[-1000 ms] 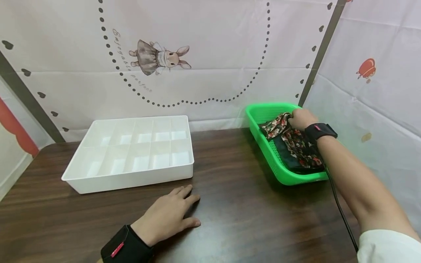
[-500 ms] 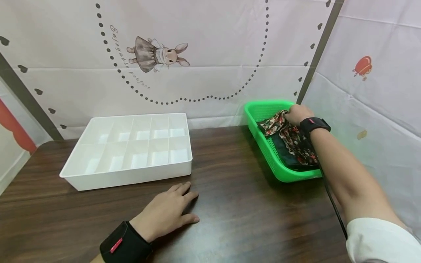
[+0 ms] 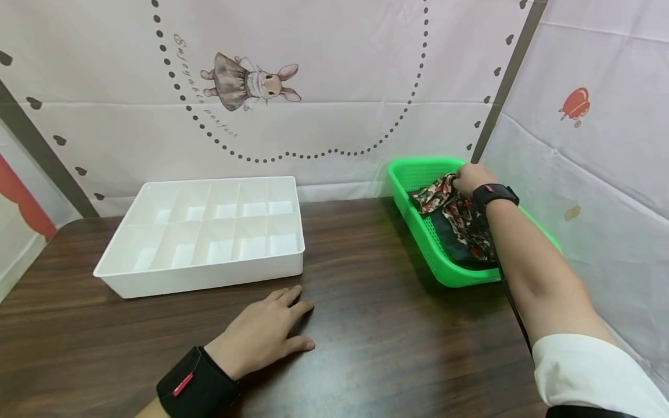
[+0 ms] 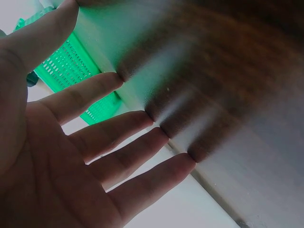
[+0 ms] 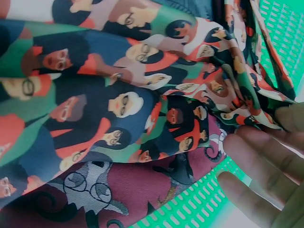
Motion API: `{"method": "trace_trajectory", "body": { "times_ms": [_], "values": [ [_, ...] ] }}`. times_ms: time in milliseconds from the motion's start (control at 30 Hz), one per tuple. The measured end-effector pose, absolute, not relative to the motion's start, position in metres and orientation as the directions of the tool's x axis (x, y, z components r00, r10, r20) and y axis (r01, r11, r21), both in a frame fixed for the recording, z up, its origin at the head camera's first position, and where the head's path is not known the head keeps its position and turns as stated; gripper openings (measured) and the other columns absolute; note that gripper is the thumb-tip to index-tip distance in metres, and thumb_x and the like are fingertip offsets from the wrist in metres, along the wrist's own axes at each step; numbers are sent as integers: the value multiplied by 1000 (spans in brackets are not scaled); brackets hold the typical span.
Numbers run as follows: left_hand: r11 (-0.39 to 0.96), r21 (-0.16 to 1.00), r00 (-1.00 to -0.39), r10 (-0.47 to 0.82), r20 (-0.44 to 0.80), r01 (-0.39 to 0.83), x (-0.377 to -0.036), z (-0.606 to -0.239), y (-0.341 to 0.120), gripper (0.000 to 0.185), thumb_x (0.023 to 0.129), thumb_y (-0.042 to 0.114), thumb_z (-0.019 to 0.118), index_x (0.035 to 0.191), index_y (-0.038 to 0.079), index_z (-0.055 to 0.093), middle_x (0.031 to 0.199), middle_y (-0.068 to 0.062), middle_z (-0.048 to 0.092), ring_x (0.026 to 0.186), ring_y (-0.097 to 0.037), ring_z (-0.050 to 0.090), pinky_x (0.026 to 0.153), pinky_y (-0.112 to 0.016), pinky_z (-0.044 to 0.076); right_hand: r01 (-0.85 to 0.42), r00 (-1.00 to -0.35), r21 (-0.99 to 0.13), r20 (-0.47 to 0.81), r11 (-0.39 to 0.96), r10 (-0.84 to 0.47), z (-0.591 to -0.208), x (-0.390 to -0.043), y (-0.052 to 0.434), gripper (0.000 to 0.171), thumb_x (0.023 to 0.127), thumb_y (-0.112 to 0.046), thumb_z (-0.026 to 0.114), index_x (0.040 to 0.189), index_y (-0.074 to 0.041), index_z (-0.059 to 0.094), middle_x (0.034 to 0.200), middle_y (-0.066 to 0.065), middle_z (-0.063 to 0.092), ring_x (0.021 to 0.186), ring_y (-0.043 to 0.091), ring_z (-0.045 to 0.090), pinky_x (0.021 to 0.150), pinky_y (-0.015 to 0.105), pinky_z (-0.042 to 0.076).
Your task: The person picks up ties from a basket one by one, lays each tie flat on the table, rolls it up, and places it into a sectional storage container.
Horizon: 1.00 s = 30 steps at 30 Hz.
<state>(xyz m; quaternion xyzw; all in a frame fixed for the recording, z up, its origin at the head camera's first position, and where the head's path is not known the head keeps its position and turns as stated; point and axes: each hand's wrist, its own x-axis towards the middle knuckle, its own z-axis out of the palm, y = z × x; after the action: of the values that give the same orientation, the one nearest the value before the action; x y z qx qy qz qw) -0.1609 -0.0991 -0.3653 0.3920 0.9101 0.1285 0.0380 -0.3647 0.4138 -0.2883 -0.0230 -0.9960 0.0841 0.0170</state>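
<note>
In the head view, a green plastic basket holds dark and colourfully printed fabrics. My right hand reaches inside and pinches a patterned cloth near its far right end. The right wrist view shows this cloth, printed with faces, bunching toward the fingertips of the right hand. Beneath it lies a maroon cloth with animal figures. My left hand rests palm down on the brown table, fingers spread and fingertips touching the wood; the left wrist view shows this hand holding nothing.
A white divided tray stands at the left, its compartments bare, just beyond the left hand. Printed white curtains border the table at the back and right. A black cable runs along the right forearm.
The whole head view has shifted slightly. My right forearm and sleeve have drifted left, while the hand keeps its grip on the cloth. The left hand stays in place on the table.
</note>
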Motion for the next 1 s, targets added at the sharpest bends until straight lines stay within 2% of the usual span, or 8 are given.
{"method": "trace_trajectory", "body": {
  "times_ms": [167,433,633,700,733,833,933,1000],
  "values": [
    [654,264,-685,728,32,708,-162,-365,-97,64,97,47,77,142,3,65,152,-31,50,138,-48,52,104,-59,48,43,-994,-164,90,986,59,-288,-361,414,33,100,-5,50,67,-9,48,60,1,35,59,22,37,61,39,32],
    [655,258,-684,728,35,710,-161,-365,-98,64,97,47,77,142,3,66,152,-31,51,137,-49,53,104,-59,48,9,-978,-187,205,982,48,-275,-352,413,29,104,-18,53,81,-2,57,62,6,46,58,26,44,57,39,34],
    [669,258,-696,717,21,697,-161,-363,-99,64,97,47,76,143,3,65,153,-31,50,138,-49,51,106,-60,47,-69,-989,-188,145,980,-42,-268,-349,412,29,104,-18,58,96,7,71,72,11,62,63,27,53,61,40,41],
    [672,262,-700,714,17,692,-160,-364,-99,64,97,47,77,143,4,65,153,-31,49,139,-49,51,106,-60,47,-79,-992,-208,112,975,-57,-271,-349,413,27,103,-15,59,93,5,73,70,8,61,61,23,51,62,39,41],
    [672,266,-700,714,16,691,-160,-364,-98,64,97,47,77,143,4,65,153,-31,49,139,-49,50,105,-60,47,-82,-993,-217,104,973,-60,-273,-349,414,26,103,-13,59,87,3,72,66,6,58,58,22,49,60,38,40],
    [668,277,-698,716,11,690,-160,-366,-97,64,97,47,77,143,4,65,153,-31,50,139,-50,50,105,-61,47,-70,-990,-267,139,961,-33,-279,-350,417,27,101,-7,60,75,0,63,62,4,48,55,21,43,58,38,37],
    [666,277,-696,718,13,692,-160,-366,-95,64,97,47,77,142,4,65,153,-31,50,138,-50,50,105,-60,47,-44,-978,-350,207,936,31,-274,-348,415,17,102,-6,58,92,7,60,79,18,57,69,34,54,66,47,45],
    [668,268,-697,717,17,694,-160,-365,-95,64,97,47,77,142,4,65,152,-31,50,138,-50,51,105,-60,48,-39,-965,-389,253,921,65,-264,-346,411,25,104,-9,55,116,12,59,103,30,62,90,45,60,78,56,49]
  ]
}}
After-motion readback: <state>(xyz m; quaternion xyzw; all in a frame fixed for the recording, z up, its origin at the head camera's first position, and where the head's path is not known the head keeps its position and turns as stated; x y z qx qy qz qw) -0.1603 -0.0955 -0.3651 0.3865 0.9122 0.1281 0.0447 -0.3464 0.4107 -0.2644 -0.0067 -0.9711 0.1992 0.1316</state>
